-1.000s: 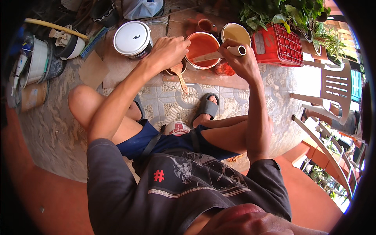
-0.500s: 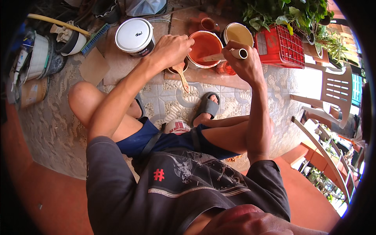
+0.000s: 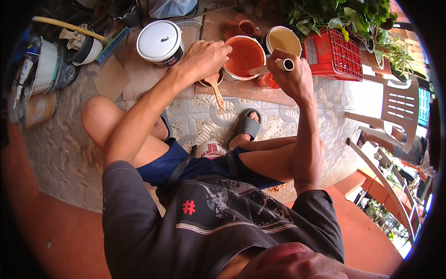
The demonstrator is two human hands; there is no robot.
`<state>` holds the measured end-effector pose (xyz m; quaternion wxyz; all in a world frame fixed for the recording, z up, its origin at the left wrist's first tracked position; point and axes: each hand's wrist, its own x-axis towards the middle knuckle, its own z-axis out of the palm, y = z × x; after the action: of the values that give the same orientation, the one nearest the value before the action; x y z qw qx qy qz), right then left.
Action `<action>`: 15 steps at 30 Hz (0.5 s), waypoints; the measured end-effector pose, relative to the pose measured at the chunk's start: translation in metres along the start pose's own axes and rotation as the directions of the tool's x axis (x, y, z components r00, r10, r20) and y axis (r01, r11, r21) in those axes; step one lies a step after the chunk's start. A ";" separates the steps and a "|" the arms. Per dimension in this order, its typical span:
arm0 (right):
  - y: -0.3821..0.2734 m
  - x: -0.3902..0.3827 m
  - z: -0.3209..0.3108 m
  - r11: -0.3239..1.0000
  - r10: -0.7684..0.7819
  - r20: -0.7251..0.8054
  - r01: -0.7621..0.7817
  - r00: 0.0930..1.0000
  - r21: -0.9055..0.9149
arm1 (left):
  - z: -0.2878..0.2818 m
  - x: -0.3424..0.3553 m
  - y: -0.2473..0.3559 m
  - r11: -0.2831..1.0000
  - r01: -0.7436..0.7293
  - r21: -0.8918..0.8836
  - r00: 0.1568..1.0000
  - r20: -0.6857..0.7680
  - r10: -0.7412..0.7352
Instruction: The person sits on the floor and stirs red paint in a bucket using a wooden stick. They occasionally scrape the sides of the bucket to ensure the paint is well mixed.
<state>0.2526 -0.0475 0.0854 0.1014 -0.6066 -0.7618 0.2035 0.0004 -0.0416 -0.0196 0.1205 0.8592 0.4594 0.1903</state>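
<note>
My left hand (image 3: 203, 58) has its fingers curled at the left rim of a bucket of orange paint (image 3: 239, 53); whether they grip it is hidden. My right hand (image 3: 290, 76) is closed on a pale hollow tube (image 3: 258, 69), angled into that bucket. A wooden-handled brush (image 3: 214, 90) lies over a small can (image 3: 204, 82) below my left hand. A white lidded bucket (image 3: 155, 39) stands left, a bucket of ochre liquid (image 3: 283, 37) right. A red jar (image 3: 267, 81) sits under the tube, and a small terracotta pot (image 3: 247, 29) stands behind.
A red crate (image 3: 337, 53) with plants behind (image 3: 334, 11) is at right, beside a plastic chair (image 3: 397, 111). Another person's leg (image 3: 397, 146) shows at far right. A blue brush (image 3: 114, 44), containers (image 3: 46, 69) and cardboard (image 3: 111, 81) lie left on the tiled floor.
The tube in my right hand has shifted slightly to the right, with less of its lower length showing in the orange paint. My left hand moved slightly up and right relative to a second ago.
</note>
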 end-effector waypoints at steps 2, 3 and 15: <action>0.004 -0.001 0.002 0.993 -0.026 0.013 0.024 1.000 0.119 | 0.001 0.001 0.000 1.000 0.007 -0.002 1.000 0.007 -0.007; 0.006 0.000 0.005 0.982 -0.026 -0.012 0.028 1.000 0.188 | 0.002 0.001 0.001 1.000 0.009 -0.002 1.000 0.010 -0.009; 0.001 0.004 0.001 0.999 0.009 -0.010 -0.009 1.000 0.034 | -0.001 -0.004 -0.001 1.000 0.017 -0.014 1.000 0.003 -0.017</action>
<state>0.2525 -0.0434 0.0838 0.1144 -0.6092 -0.7550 0.2137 -0.0033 -0.0442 -0.0199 0.1286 0.8548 0.4650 0.1911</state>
